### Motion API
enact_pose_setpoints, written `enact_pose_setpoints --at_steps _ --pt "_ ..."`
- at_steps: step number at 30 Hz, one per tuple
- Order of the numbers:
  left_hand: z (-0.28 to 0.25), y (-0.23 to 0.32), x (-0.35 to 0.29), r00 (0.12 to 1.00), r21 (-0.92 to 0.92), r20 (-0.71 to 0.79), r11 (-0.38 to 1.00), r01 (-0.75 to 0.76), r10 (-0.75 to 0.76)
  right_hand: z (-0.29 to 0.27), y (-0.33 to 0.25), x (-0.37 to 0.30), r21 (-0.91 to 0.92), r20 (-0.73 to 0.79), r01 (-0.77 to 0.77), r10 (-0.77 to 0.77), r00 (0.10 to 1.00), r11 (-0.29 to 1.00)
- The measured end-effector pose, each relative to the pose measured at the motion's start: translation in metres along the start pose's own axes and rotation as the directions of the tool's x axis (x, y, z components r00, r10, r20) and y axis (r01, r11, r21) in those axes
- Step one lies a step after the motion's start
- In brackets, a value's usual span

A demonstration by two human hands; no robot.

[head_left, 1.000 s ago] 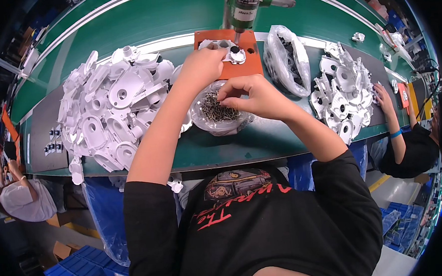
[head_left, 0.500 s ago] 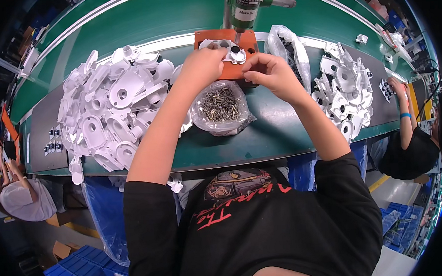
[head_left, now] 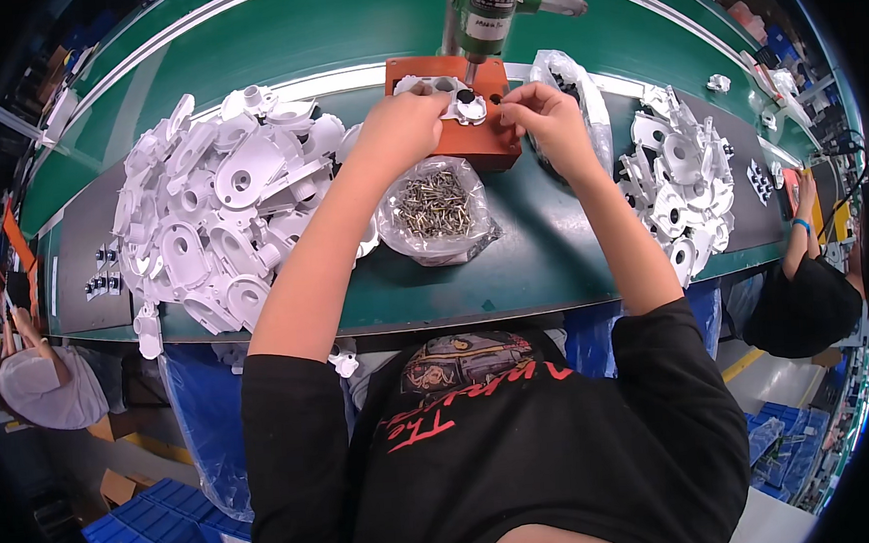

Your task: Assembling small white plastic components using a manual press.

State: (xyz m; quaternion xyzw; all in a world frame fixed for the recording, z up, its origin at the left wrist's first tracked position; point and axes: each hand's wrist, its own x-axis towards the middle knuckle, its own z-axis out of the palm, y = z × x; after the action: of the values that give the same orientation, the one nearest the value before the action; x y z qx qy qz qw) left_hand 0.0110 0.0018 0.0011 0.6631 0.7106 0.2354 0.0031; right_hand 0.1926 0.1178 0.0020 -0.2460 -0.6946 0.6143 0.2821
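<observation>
A white plastic part (head_left: 467,112) with a black round piece (head_left: 467,98) on it sits on the orange fixture block (head_left: 492,143). My left hand (head_left: 402,128) is closed at the part's left end, its fingertips holding it against the block. To the right, my right hand (head_left: 547,118) has thumb and forefinger pinched together by the block's right edge; whatever is between the fingertips is too small to make out. Above the part stands the green press tool (head_left: 485,18), its metal tip (head_left: 470,71) just behind the black piece.
A clear bag of small metal screws (head_left: 433,205) lies in front of the block. White plastic parts (head_left: 243,178) are heaped to the left, more white parts (head_left: 682,160) to the right. Another plastic bag (head_left: 583,97) stands beside the block. Co-workers sit at both sides.
My right hand has shifted slightly right and up, from beside the white part to the block's right edge. My left hand stays on the part.
</observation>
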Motion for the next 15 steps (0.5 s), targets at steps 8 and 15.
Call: enact_pose_setpoints --at_steps 8,15 --pt "0.002 -0.001 0.001 0.999 0.039 -0.013 0.999 -0.031 0.032 -0.002 0.020 0.038 -0.283 -0.080 0.152 -0.181 0.980 0.947" --pt "-0.001 0.001 0.001 0.999 0.002 0.024 1.000 0.025 -0.025 0.014 0.030 0.035 -0.337 -0.136 0.189 -0.246 0.960 0.922"
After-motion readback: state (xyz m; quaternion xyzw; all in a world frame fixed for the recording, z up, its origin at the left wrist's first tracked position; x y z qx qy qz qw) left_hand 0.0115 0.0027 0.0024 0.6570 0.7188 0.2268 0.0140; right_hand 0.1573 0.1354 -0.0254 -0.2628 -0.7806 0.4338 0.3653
